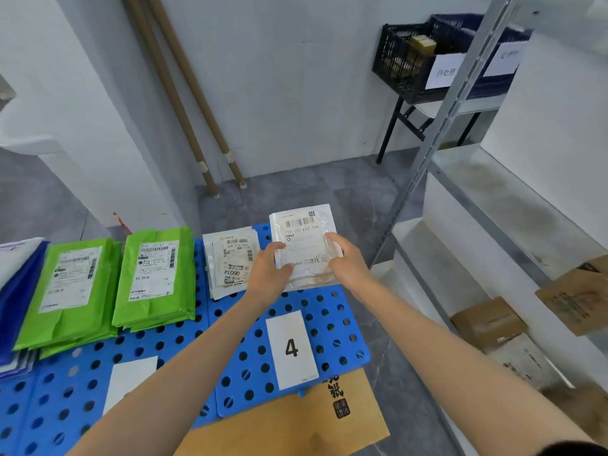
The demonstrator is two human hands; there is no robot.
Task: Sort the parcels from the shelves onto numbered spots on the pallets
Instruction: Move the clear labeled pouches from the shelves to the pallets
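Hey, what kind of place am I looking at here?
Probably a parcel sorting room or small courier depot: labelled green mailers stacked on blue pallets, a number 4 card marking a spot, and metal shelving holding cardboard boxes.

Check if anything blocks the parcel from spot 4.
Nothing visible does. The left hand and right hand hold the parcel over the pallet beyond the 4 label; a white stack lies to its left.
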